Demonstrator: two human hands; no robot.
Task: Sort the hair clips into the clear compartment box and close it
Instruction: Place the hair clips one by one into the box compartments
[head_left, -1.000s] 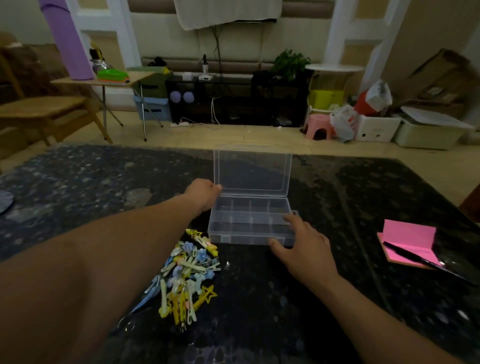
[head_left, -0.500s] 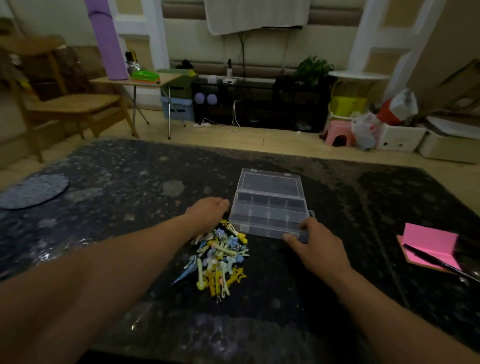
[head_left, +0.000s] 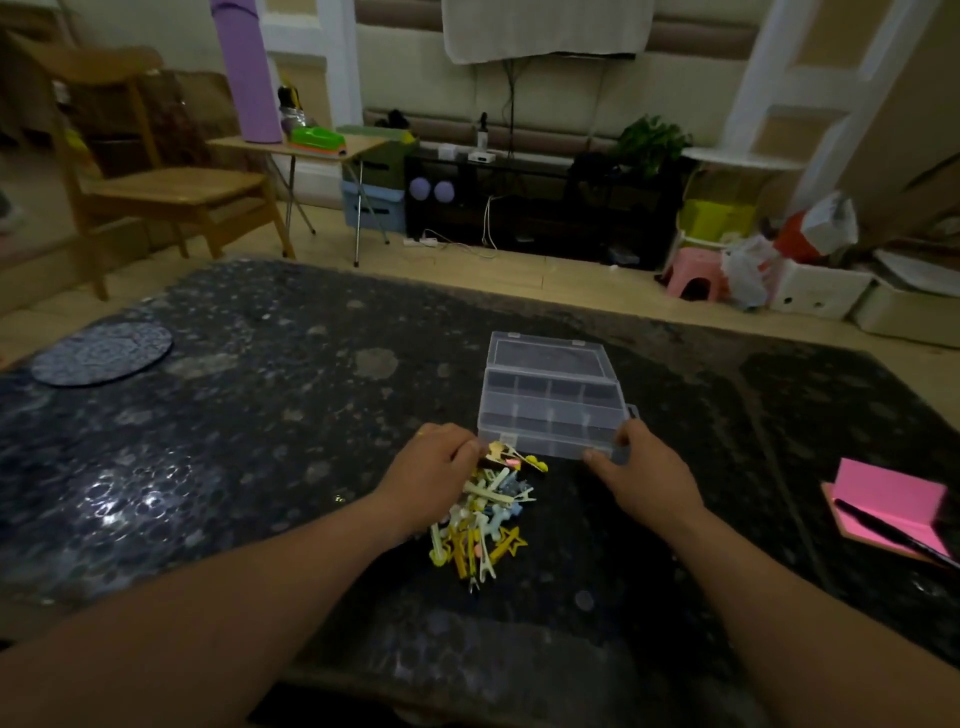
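A clear compartment box (head_left: 550, 410) lies open on the dark speckled table, its lid (head_left: 545, 356) laid back flat on the far side. Its compartments look empty. Just in front of it sits a pile of hair clips (head_left: 485, 512), yellow, white, blue and pink, one star-shaped. My left hand (head_left: 434, 470) rests on the pile's far left edge, fingers curled onto the top clips. My right hand (head_left: 644, 473) grips the box's near right corner, thumb along its front wall.
A pink notepad (head_left: 883, 512) with a black pen (head_left: 893, 532) lies at the table's right edge. A round dark mat (head_left: 104, 353) sits at the far left. Beyond the table's far edge (head_left: 519, 296) are a wooden chair (head_left: 156, 176) and floor clutter.
The lid went from upright to lying flat behind the box. My left hand left the lid and came down onto the clip pile. My right hand stayed on the box's corner.
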